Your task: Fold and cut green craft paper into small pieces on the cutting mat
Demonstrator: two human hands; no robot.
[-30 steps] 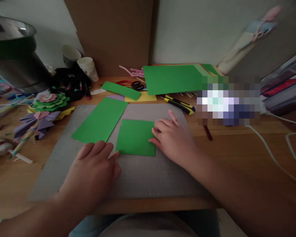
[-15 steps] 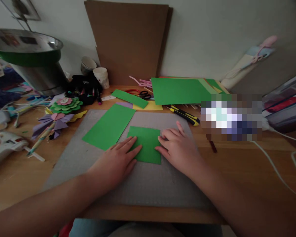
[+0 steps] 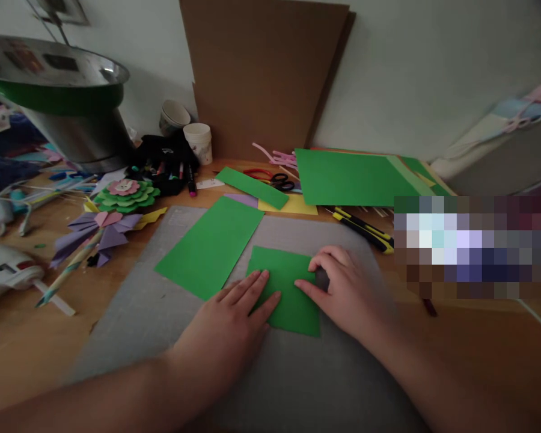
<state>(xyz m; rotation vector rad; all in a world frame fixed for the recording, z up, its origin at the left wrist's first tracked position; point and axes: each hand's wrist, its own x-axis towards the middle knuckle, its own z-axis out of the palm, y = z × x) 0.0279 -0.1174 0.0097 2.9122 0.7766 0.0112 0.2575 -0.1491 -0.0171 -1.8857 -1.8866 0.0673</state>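
A square of green paper (image 3: 285, 264) lies on the grey cutting mat (image 3: 184, 355) in front of me. My left hand (image 3: 234, 313) is spread flat, its fingertips pressing the square's left part. At the opposite edge, my right hand (image 3: 336, 288) has its fingers curled, with thumb and forefinger apart. The thumb tip rests over the paper and the forefinger touches its right edge. Just left of the square, a larger green paper rectangle (image 3: 211, 246) lies tilted on the mat.
Behind the mat are a green paper strip (image 3: 252, 188), scissors (image 3: 282, 181), a yellow-black utility knife (image 3: 363, 230) and stacked green sheets (image 3: 347, 177). A glue gun (image 3: 9, 267) and paper flower (image 3: 124, 195) lie left. Brown boards (image 3: 265, 78) lean on the wall.
The view has shifted, bringing the square nearer the bottom right of the picture. My right thumb has slid inward over the paper, and its gap from the forefinger is wider. My left hand stays pressed down.
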